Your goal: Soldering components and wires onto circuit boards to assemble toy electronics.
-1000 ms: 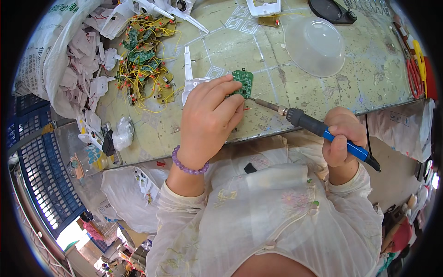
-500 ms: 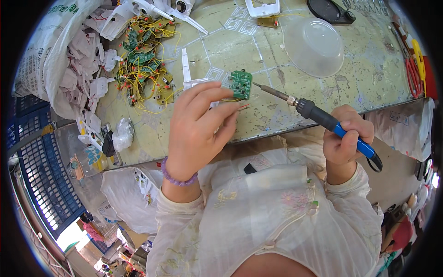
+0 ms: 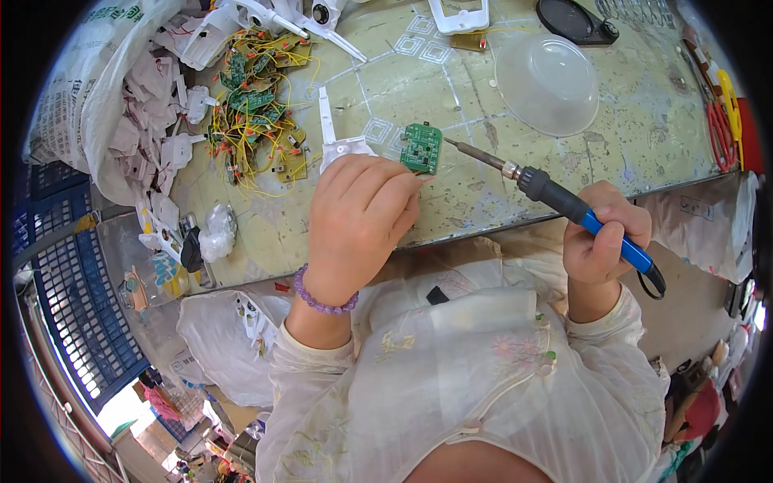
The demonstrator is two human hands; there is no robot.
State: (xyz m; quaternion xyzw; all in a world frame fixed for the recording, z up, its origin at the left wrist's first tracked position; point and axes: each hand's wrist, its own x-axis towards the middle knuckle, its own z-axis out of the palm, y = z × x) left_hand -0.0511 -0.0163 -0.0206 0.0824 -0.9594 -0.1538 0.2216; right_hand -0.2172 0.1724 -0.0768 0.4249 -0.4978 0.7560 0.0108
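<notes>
In my right hand (image 3: 605, 233) is a soldering iron (image 3: 555, 197) with a blue and black handle, its tip pointing left, just short of a green circuit board (image 3: 421, 148). The board lies flat on the worn table, small dark parts facing up. My left hand (image 3: 358, 205), a purple bead bracelet at the wrist, is closed, its fingers curled down just left of and below the board. A short reddish wire end (image 3: 425, 179) shows beside those fingertips; whatever they pinch is hidden. Beyond the knuckles, a white plastic part (image 3: 342, 147) with a long arm is partly covered by this hand.
Left, a tangle of boards with yellow wires (image 3: 254, 109) lies by a white sack (image 3: 88, 88) spilling white plastic pieces. A translucent bowl (image 3: 547, 84) and a black dish-like stand (image 3: 576, 20) are at the back right. Pliers and red-handled scissors (image 3: 722, 137) lie at the right edge.
My left hand's fingers, spread over the board's lower left before, have drawn down and closed. More of the board and the white part shows. The soldering iron has barely moved.
</notes>
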